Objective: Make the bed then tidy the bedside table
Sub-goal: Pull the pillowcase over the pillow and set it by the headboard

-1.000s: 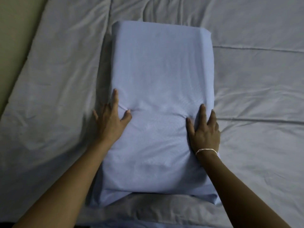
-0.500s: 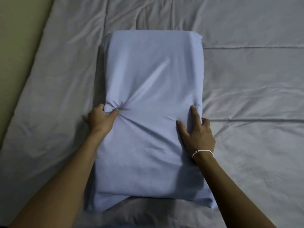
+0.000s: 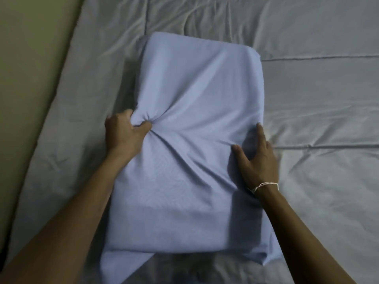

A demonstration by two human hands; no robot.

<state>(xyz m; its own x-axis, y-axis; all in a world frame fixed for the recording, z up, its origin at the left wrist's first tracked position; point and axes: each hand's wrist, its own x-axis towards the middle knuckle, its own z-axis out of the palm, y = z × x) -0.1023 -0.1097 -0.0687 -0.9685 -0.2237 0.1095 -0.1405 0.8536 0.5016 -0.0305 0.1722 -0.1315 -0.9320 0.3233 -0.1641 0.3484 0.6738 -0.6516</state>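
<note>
A pillow in a light blue pillowcase (image 3: pixel 190 111) lies lengthwise on the grey bed sheet (image 3: pixel 320 140), its far end pointing away from me. My left hand (image 3: pixel 123 136) is clenched on a bunch of pillowcase fabric at the pillow's left edge, with creases fanning out from the grip. My right hand (image 3: pixel 256 158) presses on the pillow's right side, thumb dug into the fabric and fingers spread along the edge. A thin white string is tied around my right wrist. The pillowcase's loose open end hangs near me at the bottom.
The wrinkled grey sheet covers the mattress all around the pillow, with seam lines running across at the right. A beige wall or floor surface (image 3: pixel 26 78) borders the bed's left edge.
My left hand went from flat on the pillow to a fist gripping the pillowcase. The pillow has tilted a little, its far end swung right. My right hand stays pressed on the right edge.
</note>
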